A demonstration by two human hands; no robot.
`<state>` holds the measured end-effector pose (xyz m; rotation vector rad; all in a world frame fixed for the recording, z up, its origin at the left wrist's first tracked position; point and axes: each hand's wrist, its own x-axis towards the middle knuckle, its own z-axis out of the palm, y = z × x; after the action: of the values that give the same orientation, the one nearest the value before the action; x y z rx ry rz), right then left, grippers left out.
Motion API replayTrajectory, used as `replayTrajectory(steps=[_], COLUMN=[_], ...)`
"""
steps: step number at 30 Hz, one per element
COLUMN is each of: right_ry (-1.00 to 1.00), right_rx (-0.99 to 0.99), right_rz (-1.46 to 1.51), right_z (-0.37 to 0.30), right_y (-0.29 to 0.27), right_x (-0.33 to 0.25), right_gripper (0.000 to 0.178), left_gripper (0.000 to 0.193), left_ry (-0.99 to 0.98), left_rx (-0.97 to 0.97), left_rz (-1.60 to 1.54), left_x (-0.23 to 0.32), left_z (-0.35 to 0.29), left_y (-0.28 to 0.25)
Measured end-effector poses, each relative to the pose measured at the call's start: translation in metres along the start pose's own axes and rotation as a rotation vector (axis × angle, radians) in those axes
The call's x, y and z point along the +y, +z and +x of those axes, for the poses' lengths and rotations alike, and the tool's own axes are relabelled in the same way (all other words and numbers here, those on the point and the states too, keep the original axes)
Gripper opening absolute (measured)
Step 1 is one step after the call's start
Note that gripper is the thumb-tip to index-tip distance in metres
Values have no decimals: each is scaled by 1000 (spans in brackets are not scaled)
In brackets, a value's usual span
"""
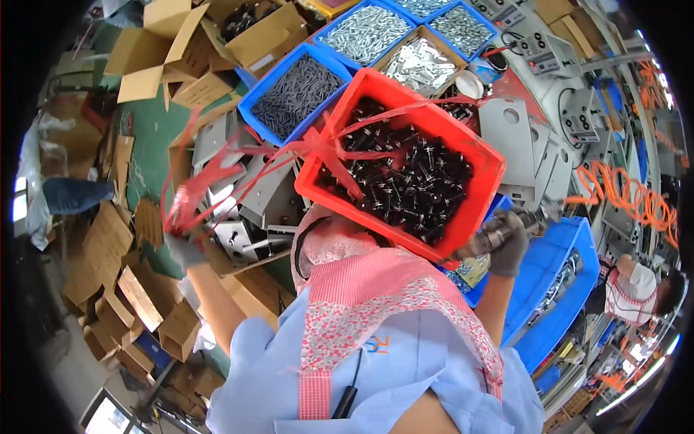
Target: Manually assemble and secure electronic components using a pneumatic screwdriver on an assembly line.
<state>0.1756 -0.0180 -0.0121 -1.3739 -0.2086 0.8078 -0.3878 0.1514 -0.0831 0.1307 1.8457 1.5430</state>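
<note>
My left hand (186,251), in a grey glove, is closed on a bunch of thin red plastic strips (194,199). The strips stretch across to the right, over the red bin (318,189). That bin holds many small black parts with metal pins (412,173) and stands right before me. At its near right corner my right hand (510,244), also gloved, is wrapped round a long grey metal power tool (497,233). One end of the tool lies near the bin's corner; the other points toward an orange coiled hose (625,192). Whether they join cannot be made out.
Blue bins with black screws (293,98) and silver screws (365,35) stand beyond. Grey metal panels (508,137) are on the right, above a long blue bin (553,289). Cardboard boxes (155,61) crowd the left. Another person (636,289) is at the far right.
</note>
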Motion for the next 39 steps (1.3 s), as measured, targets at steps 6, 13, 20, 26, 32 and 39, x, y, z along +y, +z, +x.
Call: replayTrajectory(steps=[6, 13, 20, 26, 32, 39], right_ry=[74, 191, 167, -27, -21, -139], right_rx=[-174, -342, -385, -288, -488, -446], right_rz=[150, 461, 676, 428, 337, 396], right_z=[19, 41, 56, 14, -70, -157], right_y=[54, 92, 123, 79, -6, -56], right_x=[28, 66, 58, -16, -48, -42], right_gripper=[27, 40, 31, 21, 31, 35], left_gripper=[38, 55, 48, 39, 26, 26], left_ry=[-232, 627, 404, 137, -15, 935], left_rx=[-175, -192, 12, -547, -1465, -2309], left_rz=[-194, 143, 138, 177, 344, 449], left_x=[-21, 67, 82, 40, -22, -127], left_z=[8, -114, -114, -33, -177, -413], left_y=[-75, -86, -94, -35, 180, 204])
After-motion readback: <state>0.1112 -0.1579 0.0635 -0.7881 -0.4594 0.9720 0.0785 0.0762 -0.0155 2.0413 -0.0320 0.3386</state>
